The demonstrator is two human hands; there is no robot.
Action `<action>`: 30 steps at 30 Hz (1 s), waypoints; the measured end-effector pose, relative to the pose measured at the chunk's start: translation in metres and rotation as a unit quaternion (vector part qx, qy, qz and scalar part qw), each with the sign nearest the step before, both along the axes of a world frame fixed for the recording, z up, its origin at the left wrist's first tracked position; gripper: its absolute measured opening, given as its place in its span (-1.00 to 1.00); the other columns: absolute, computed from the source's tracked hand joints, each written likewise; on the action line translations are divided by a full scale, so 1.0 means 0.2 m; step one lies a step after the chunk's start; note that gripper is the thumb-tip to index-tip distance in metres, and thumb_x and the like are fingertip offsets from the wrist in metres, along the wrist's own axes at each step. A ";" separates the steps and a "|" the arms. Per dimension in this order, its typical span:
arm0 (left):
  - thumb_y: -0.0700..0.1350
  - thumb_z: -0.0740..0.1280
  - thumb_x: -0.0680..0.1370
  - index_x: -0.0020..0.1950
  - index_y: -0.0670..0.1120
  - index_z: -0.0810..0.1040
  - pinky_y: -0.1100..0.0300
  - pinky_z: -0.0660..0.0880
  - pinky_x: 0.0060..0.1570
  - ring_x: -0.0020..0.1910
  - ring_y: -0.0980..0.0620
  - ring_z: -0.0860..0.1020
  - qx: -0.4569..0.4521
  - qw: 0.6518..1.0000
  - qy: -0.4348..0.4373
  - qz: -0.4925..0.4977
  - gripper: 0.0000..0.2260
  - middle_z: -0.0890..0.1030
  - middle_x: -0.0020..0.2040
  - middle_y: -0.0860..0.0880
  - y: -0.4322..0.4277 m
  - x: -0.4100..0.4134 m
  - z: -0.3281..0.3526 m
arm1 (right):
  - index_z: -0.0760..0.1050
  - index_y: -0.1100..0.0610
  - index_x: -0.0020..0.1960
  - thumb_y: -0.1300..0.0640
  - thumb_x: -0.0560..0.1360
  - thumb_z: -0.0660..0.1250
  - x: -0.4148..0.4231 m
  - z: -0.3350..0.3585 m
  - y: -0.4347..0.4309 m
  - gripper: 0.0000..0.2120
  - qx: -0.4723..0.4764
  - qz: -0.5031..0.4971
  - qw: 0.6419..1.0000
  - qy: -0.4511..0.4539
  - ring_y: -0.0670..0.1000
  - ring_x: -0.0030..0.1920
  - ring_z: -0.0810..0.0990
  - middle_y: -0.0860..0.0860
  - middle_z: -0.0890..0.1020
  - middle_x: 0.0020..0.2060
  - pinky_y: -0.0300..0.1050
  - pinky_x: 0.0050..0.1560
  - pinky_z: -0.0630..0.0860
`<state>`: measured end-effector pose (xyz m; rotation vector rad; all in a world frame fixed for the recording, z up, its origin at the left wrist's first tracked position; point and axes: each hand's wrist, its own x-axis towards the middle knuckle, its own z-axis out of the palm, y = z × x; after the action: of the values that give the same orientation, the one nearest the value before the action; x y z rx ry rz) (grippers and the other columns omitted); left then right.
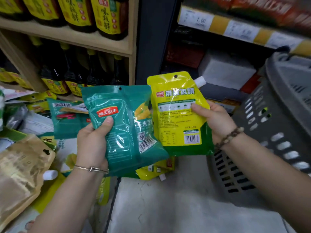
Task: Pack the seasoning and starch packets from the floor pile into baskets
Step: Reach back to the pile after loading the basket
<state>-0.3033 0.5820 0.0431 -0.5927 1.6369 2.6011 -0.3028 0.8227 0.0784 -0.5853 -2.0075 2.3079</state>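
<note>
Left hand: the left hand (91,142) is closed round a teal-green glossy plastic starch packet (124,125), thumb on the front and fingers behind; the packet is held upright above the floor.
Right hand: the right hand (217,120) is clamped on the edge of a yellow flat plastic seasoning pouch with a white corner spout (176,118), thumb pressed on its printed back; the pouch is held up just beside the teal packet, and their edges overlap.
Basket: a grey slotted plastic basket (272,125) is seen to the right, near the right hand; what it holds cannot be told, as its inside is blurred and mostly out of view.
Pile: a heap of mixed packets (67,121) is spread on the floor to the left, with a kraft-brown paper pouch (20,174) at its near edge and another yellow spouted pouch (154,170) lying below the held ones.
Progress: two packets are judged to be lifted and not yet placed; most of the pile is judged to be unpacked.
Floor: a pale grey concrete floor (168,207) is seen under the arms.
Room: a shop aisle is shown, with a wooden shelf (67,35) carrying dark bottles with yellow labels (107,15), and a yellow shelf strip with white price tags (235,29) at upper right.
</note>
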 end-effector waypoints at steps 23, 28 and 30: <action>-0.16 0.24 0.57 -0.15 -0.11 0.59 0.14 0.52 -0.55 -0.42 0.01 0.64 0.106 0.973 0.087 -0.184 -0.83 0.68 -0.33 -0.04 0.64 0.15 0.78 | 0.52 0.12 -0.12 0.27 0.54 0.23 0.35 1.12 0.72 -0.88 0.319 -0.086 0.940 0.084 -0.11 -0.46 0.60 -0.06 0.66 -0.43 -0.25 -0.41 0.58; -0.17 0.23 0.59 -0.14 -0.11 0.56 0.13 0.51 -0.59 -0.48 0.01 0.62 0.088 0.956 0.085 -0.265 -0.84 0.65 -0.40 -0.04 1.05 0.10 0.93 | 0.49 0.14 -0.16 0.26 0.55 0.26 0.45 1.16 1.19 -0.87 0.428 -0.173 0.886 0.045 -0.21 -0.58 0.51 -0.14 0.57 -0.57 -0.37 -0.52 0.46; -0.17 0.23 0.59 -0.12 -0.12 0.56 0.08 0.53 -0.58 -0.48 -0.01 0.62 0.069 0.948 0.075 -0.300 -0.85 0.66 -0.36 -0.07 1.24 0.08 0.95 | 0.53 0.14 -0.07 0.25 0.55 0.27 0.49 1.12 1.38 -0.93 0.454 -0.186 0.872 0.008 -0.21 -0.57 0.52 -0.10 0.59 -0.54 -0.37 -0.48 0.50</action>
<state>-0.2873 0.8305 0.2331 0.1102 1.3660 2.3029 -0.2048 1.0979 0.3032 -0.7433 -2.3622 0.9640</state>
